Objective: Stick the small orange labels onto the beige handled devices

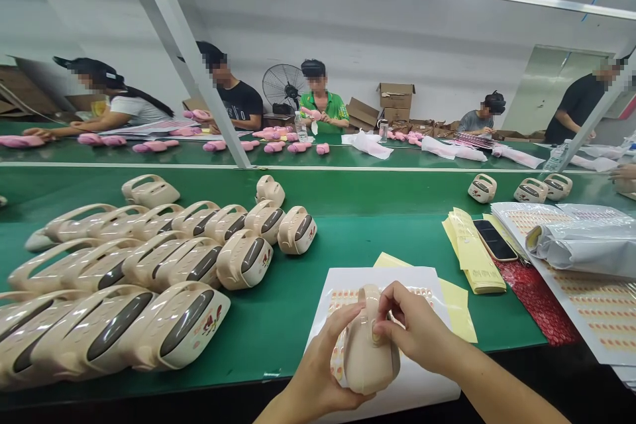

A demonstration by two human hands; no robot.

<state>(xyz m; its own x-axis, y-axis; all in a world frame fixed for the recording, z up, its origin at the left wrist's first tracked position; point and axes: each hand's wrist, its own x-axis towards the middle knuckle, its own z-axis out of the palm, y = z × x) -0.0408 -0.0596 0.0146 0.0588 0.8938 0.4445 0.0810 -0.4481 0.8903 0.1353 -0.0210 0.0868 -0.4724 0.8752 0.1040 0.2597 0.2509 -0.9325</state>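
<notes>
A beige toy shell (365,351) is cradled in the closed left hand (318,377) above the sticker sheet (397,278), while the right hand (417,328) presses fingertips against its side. Many finished shells (149,278), decals visible, are lined up left; much of the sheet appears unused. Open cardboard boxes (396,96) stand far back, contents hidden

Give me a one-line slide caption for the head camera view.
Both hands, left and right, hold a beige casing over a sticker sheet.
</notes>
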